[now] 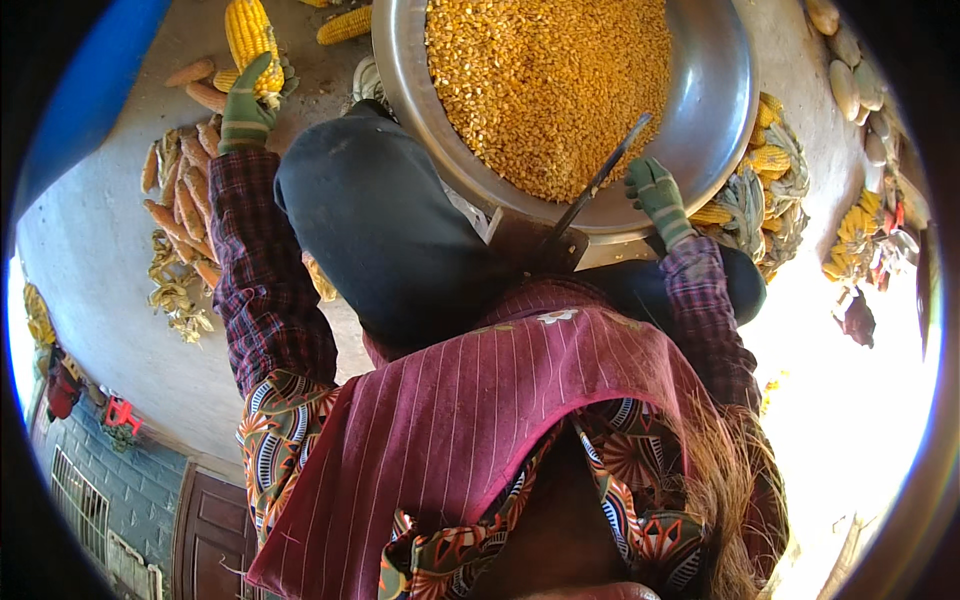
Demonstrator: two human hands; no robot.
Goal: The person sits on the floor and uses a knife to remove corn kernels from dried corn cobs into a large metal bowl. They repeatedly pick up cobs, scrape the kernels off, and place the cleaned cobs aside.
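Note:
My left hand (pixel 250 105), in a green striped glove, is closed around the lower end of a yellow ear of corn (pixel 251 41) at the upper left. My right hand (pixel 656 195), gloved the same way, is curled over the near right rim of a large metal basin (pixel 712 97); no object shows in its fingers. Loose corn kernels (pixel 547 90) fill much of the basin. A dark metal bar (pixel 600 180) rises at a slant from a wooden block (pixel 517 234) between my knees and reaches over the basin's near edge.
Bare cobs (pixel 184 195) and dry husks (pixel 176 292) lie on the floor at left. Another yellow ear (pixel 345 26) rests left of the basin. Ears with husks (pixel 765 180) are heaped right of it. A blue object (pixel 82 97) stands at upper left.

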